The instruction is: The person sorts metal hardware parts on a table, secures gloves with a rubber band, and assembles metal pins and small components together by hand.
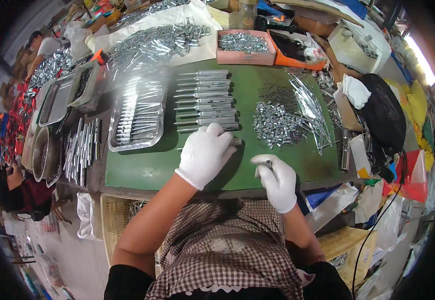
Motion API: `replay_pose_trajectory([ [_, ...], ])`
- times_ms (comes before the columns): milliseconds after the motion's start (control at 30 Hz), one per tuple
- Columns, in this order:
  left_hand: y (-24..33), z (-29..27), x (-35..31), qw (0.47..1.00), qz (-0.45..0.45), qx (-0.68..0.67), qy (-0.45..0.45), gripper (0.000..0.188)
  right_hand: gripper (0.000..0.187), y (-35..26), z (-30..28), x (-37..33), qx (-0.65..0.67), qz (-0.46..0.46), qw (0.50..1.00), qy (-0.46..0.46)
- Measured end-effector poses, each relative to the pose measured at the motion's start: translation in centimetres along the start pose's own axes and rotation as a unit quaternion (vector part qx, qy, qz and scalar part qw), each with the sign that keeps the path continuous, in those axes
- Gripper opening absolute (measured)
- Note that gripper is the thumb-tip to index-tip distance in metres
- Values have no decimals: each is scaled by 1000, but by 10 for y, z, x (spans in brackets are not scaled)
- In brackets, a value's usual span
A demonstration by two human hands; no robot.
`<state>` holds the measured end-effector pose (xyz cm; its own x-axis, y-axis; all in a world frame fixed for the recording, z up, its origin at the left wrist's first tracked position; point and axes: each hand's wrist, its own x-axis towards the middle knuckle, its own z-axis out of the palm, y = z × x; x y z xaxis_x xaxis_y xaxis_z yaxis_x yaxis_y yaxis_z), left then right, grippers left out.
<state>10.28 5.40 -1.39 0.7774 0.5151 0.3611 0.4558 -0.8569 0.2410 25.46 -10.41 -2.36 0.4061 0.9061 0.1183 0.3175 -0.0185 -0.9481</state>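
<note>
On the green mat (142,175), several silvery metal cylinders (210,92) lie in a row, each with a thin rod sticking out to the left. My left hand (205,156), in a white glove, curls over the nearest one at the row's front end. One end of that cylinder (236,142) shows to the right of my fingers; most of it is hidden beneath them. To the right, my gloved right hand (277,182) is closed on a small dark-ended metal piece (269,163) that pokes up between thumb and fingers. Small shiny metal fittings (277,122) are heaped beyond it.
Left of the row stands a metal tray (137,145) of thin rods. Loose tubes (83,150) lie further left. Dark small parts (277,95) and long thin rods (311,107) lie right. A pink box (246,57) of fittings and an orange bin (302,62) stand behind.
</note>
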Motion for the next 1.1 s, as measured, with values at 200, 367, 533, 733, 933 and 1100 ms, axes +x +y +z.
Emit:
replay_pose_trajectory([
  [200,0,-16,-13,999,24,44,11,24,19,0,-9,-1,12,5,1000,-10],
  [367,30,-38,-20,996,47,-36,-67,23,26,-32,-12,-5,117,176,976,-47],
  [533,53,-53,-24,994,89,0,-68,34,28,-18,-15,-11,221,212,950,-61],
  [733,42,-42,-40,994,55,-77,-46,40,22,-15,-8,-13,-10,122,991,-60],
  [933,45,-36,-47,990,-2,-124,-69,35,24,-18,-15,-14,-63,73,994,-53],
  [1100,49,-30,-46,989,-8,-138,-54,31,26,-13,-16,-12,-77,113,989,-56],
])
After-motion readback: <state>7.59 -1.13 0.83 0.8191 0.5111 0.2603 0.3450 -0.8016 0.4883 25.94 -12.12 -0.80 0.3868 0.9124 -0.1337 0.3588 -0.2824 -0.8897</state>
